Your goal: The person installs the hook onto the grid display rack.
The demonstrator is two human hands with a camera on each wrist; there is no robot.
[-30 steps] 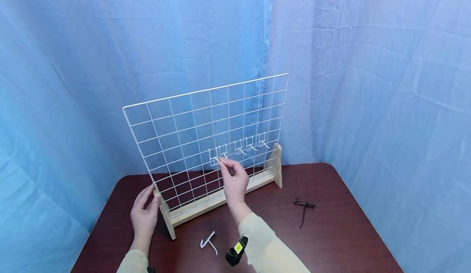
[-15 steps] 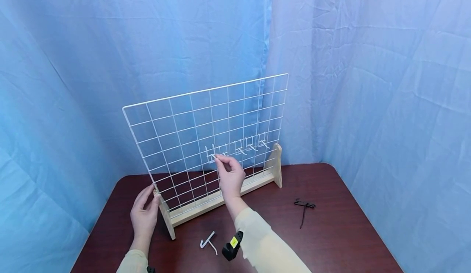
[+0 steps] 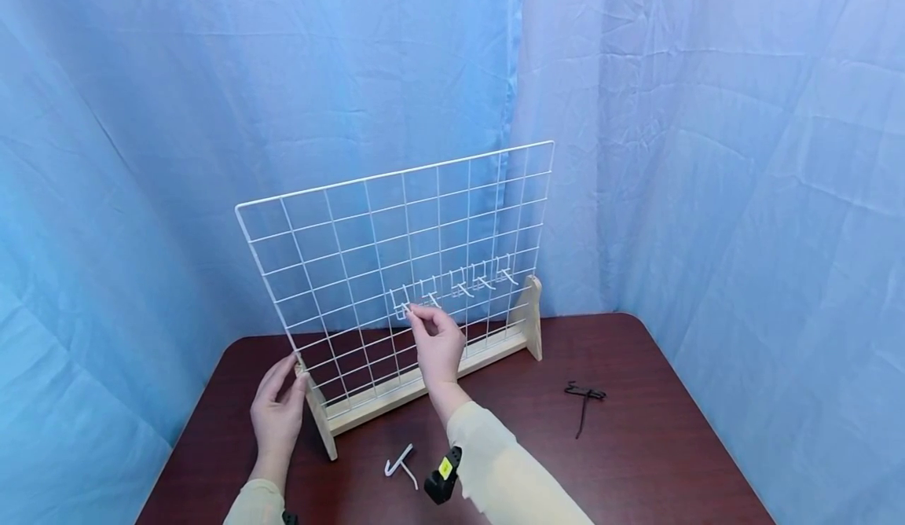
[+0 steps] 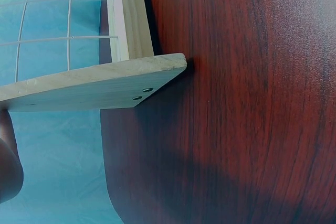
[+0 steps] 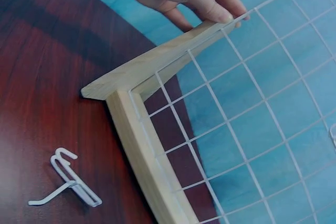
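Note:
A white wire grid panel (image 3: pixel 396 173) stands tilted in a wooden base (image 3: pixel 382 408). My left hand (image 3: pixel 278 415) pinches the top of the left wooden upright (image 3: pixel 320 415) at the grid's edge; in the right wrist view its thumb (image 5: pixel 212 10) lies along the wood. Between right thumb and fingers is a white wire grid hook (image 3: pixel 398 305), held by its prong with its prongs up at a horizontal wire. That right hand (image 3: pixel 440 344) is in front of the panel's lower middle. Several matching hooks (image 3: pixel 483 281) hang in a row to its right.
On the dark red tabletop (image 3: pixel 657 454), a loose white hook (image 3: pixel 401 462) lies in front of the base. A black hook (image 3: pixel 585 394) lies farther right. Blue curtains (image 3: pixel 396 61) surround the table behind and at both sides.
My right hand has shifted left along the panel with the white hook, rising slightly, then lowering. The left hand has kept its place.

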